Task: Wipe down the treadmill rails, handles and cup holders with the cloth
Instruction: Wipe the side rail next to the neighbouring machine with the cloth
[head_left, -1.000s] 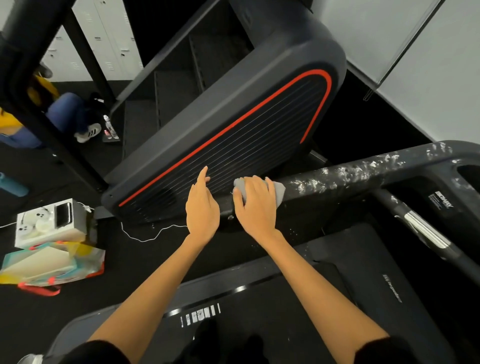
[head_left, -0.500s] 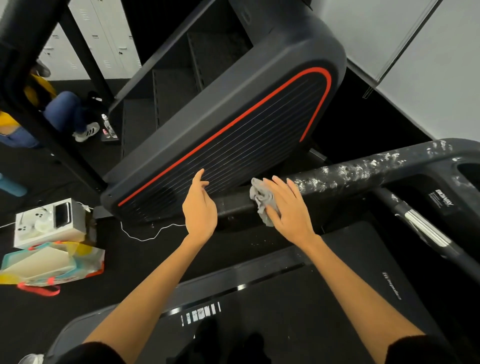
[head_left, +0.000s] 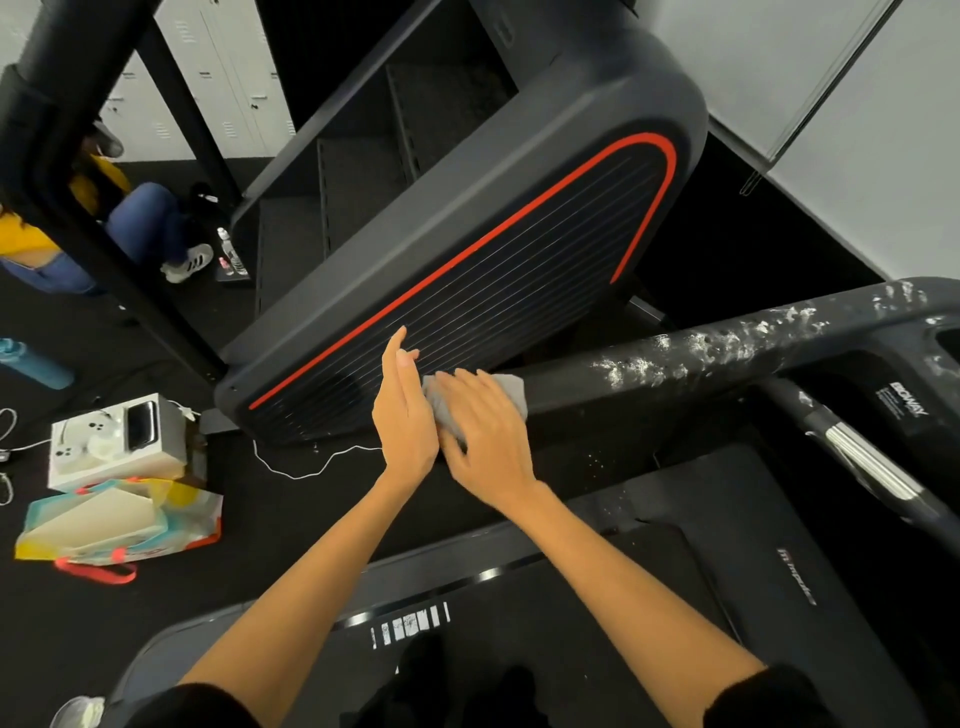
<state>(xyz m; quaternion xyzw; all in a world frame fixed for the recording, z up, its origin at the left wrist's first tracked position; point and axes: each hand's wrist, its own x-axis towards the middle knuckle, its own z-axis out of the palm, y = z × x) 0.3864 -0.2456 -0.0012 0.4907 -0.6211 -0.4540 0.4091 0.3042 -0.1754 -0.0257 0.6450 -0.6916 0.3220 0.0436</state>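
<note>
Right hand (head_left: 488, 436) pressing grey cloth (head_left: 511, 391) flat on speckled rail (head_left: 691, 358) (white residue), left hand (head_left: 405, 415) beside — fingers straight, empty.

Black floor (head_left: 130, 613), white lockers (head_left: 228, 78) at back, pale grey wall (head_left: 857, 130) on the right

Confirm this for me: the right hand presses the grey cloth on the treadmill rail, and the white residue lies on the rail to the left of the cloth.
Not quite. The head view shows the right hand pressing the grey cloth on the treadmill rail, but the white residue lies to the right of the cloth, not the left.
</note>
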